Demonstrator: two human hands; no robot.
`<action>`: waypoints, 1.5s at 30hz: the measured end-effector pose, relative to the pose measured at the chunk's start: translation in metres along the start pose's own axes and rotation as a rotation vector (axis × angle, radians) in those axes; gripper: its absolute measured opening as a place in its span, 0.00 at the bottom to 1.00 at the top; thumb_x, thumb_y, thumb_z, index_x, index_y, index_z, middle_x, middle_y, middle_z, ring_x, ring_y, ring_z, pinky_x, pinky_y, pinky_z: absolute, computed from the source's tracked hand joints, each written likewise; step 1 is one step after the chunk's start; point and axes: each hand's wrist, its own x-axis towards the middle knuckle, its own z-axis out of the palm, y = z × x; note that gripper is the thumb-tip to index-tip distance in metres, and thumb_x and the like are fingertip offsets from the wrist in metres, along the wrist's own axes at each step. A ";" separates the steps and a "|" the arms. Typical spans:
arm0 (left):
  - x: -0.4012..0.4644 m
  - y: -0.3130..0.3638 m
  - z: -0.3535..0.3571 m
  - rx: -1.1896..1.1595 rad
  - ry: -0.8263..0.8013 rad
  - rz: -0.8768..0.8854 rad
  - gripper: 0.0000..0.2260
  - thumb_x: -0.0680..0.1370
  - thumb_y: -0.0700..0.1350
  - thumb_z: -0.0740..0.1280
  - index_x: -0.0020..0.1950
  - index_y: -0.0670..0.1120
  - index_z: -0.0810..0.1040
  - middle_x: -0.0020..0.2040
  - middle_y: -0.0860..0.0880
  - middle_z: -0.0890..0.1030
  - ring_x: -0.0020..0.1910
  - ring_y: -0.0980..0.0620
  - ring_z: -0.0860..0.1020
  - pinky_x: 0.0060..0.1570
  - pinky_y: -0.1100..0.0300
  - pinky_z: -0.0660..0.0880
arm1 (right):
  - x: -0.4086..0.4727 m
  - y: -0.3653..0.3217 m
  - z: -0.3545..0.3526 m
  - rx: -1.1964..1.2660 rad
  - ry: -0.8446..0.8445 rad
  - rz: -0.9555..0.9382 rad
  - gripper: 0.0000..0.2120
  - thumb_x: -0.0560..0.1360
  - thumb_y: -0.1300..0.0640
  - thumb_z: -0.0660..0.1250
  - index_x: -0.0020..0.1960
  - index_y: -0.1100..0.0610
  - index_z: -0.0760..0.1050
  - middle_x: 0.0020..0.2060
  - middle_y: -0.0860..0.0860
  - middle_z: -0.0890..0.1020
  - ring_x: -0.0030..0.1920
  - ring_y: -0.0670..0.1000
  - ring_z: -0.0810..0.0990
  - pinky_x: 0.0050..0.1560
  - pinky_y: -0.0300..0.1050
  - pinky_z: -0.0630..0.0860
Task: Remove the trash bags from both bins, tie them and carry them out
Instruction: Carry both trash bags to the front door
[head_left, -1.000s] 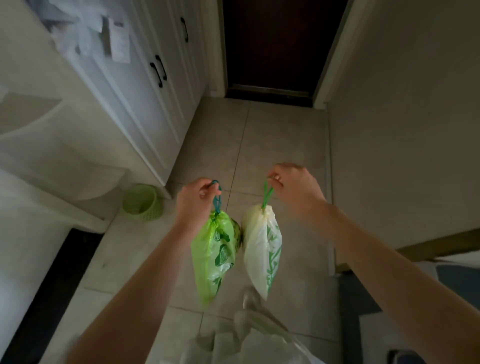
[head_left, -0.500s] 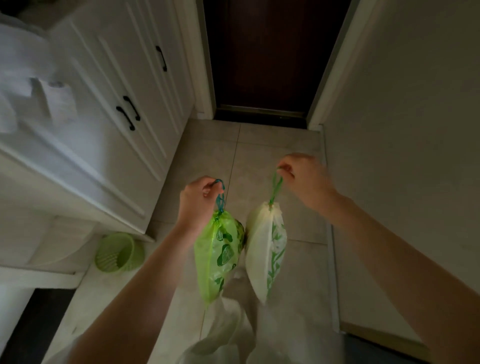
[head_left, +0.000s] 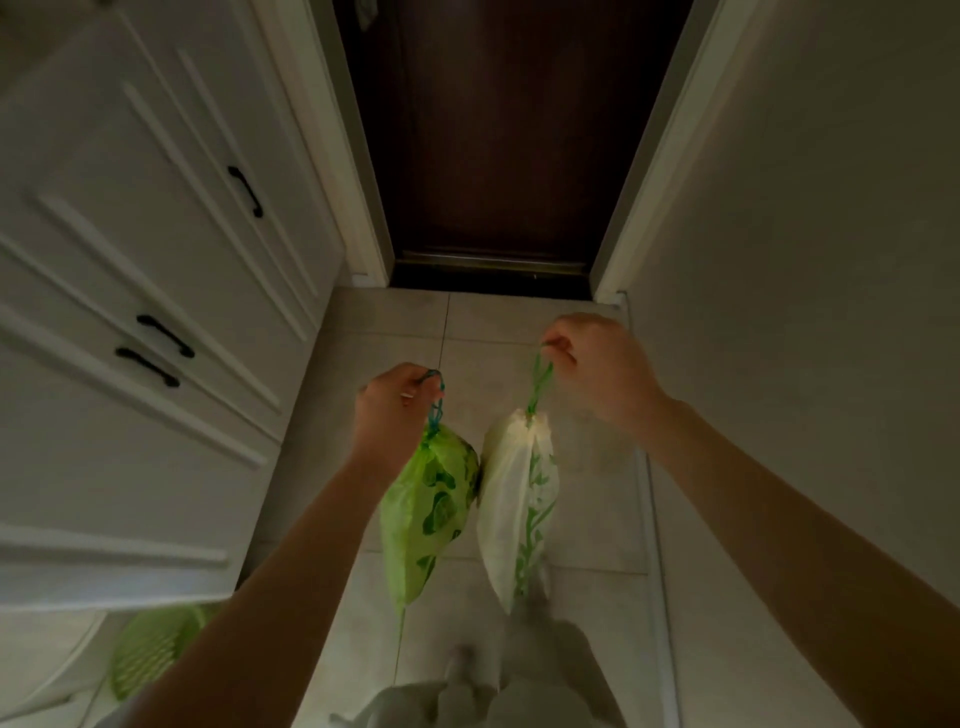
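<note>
A green trash bag (head_left: 423, 512) with dark leaf prints hangs from a blue drawstring held in my left hand (head_left: 392, 410). Beside it on the right hangs a white trash bag (head_left: 511, 506) with a green plant print; my right hand (head_left: 597, 369) pinches its green drawstring. Both bags are drawn closed at the top and dangle side by side above the tiled floor, touching or nearly touching. A small green mesh bin (head_left: 156, 649) stands on the floor at the lower left, partly hidden by my left forearm.
A dark brown door (head_left: 498, 140) closes the end of the narrow hallway straight ahead. White cabinets (head_left: 130, 312) with black handles line the left side, a plain wall (head_left: 810, 260) the right. Pale clothing shows at the bottom edge.
I have moved forward down the hallway: the door is closer and larger, and the green bin has dropped to the lower left. Both hands keep holding the bags.
</note>
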 end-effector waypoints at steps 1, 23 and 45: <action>0.017 0.004 0.006 0.004 0.008 -0.010 0.06 0.76 0.43 0.67 0.43 0.44 0.83 0.38 0.51 0.82 0.37 0.61 0.77 0.37 0.77 0.69 | 0.020 0.009 0.000 0.003 -0.009 -0.002 0.07 0.76 0.58 0.65 0.50 0.58 0.80 0.46 0.54 0.83 0.47 0.53 0.80 0.47 0.50 0.78; 0.377 0.055 0.078 -0.008 0.208 -0.154 0.06 0.77 0.42 0.66 0.43 0.45 0.83 0.38 0.54 0.82 0.38 0.66 0.77 0.38 0.80 0.67 | 0.422 0.126 -0.010 0.058 -0.137 -0.187 0.07 0.78 0.57 0.63 0.49 0.57 0.80 0.45 0.51 0.82 0.46 0.50 0.80 0.46 0.52 0.80; 0.665 0.062 0.105 -0.096 0.424 -0.461 0.07 0.79 0.45 0.65 0.43 0.46 0.80 0.37 0.49 0.83 0.36 0.55 0.79 0.38 0.64 0.70 | 0.772 0.149 0.056 0.236 -0.479 -0.316 0.07 0.79 0.59 0.61 0.50 0.61 0.76 0.47 0.54 0.81 0.47 0.50 0.79 0.44 0.41 0.76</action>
